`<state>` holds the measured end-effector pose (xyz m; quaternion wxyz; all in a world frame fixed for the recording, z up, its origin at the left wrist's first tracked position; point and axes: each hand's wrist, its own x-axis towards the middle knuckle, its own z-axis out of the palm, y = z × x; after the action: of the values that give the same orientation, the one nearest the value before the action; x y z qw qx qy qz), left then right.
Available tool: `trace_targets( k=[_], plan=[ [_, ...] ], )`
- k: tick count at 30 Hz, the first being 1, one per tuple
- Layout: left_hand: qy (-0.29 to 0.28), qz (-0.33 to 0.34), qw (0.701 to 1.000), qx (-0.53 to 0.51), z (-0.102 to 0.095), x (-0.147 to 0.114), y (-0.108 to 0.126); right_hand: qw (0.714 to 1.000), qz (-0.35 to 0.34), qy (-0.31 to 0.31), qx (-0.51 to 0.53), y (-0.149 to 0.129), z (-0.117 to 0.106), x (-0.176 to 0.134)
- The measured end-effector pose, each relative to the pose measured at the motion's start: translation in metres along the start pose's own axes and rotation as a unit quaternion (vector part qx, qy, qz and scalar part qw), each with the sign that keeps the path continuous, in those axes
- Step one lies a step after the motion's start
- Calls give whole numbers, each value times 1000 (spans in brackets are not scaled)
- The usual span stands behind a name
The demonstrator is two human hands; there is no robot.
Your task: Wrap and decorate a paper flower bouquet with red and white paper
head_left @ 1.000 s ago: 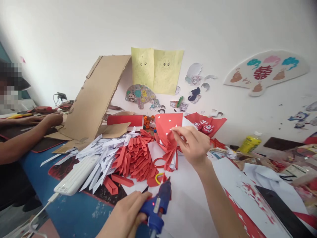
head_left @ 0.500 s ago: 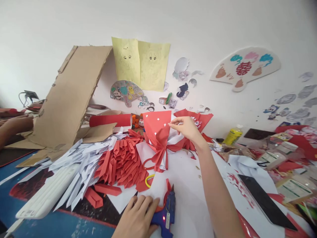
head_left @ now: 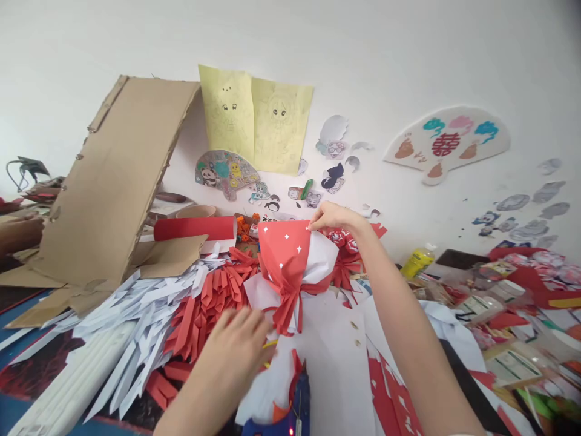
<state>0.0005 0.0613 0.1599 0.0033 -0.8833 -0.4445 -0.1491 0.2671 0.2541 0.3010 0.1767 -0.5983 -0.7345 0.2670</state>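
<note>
Grip of the right hand: fingertips pinched together on the upper-right corner of the red star-printed wrap, centre frame. Blur hides whether the left hand, lower centre, holds anything. Hard tugging could tear the paper; a low sweep could knock the glue gun, bottom centre.

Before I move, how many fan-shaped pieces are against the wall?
2: the panda-decorated fan at the lower left of the yellow paper, and the white fan, up and right of the right hand. Another could be hidden behind the cardboard panel.
</note>
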Motion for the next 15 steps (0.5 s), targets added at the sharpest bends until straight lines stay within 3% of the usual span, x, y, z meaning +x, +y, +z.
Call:
trace_targets(
  k=[3, 6, 10, 15],
  plan=[
    [100, -66, 992, 32, -49, 74, -13, 999, 24, -38, -17, -9, -6, 14],
    [170, -71, 983, -18, -74, 154, -31, 998, 31, -38, -35, -17, -7, 24],
    [106, -37, 991, -77, -75, 231, -56, 997, 32, -42, -50, -22, -6, 30],
    [-20, 20, 987, -158, -55, 266, -79, 995, 51, -56, -72, -19, -7, 32]
  ],
)
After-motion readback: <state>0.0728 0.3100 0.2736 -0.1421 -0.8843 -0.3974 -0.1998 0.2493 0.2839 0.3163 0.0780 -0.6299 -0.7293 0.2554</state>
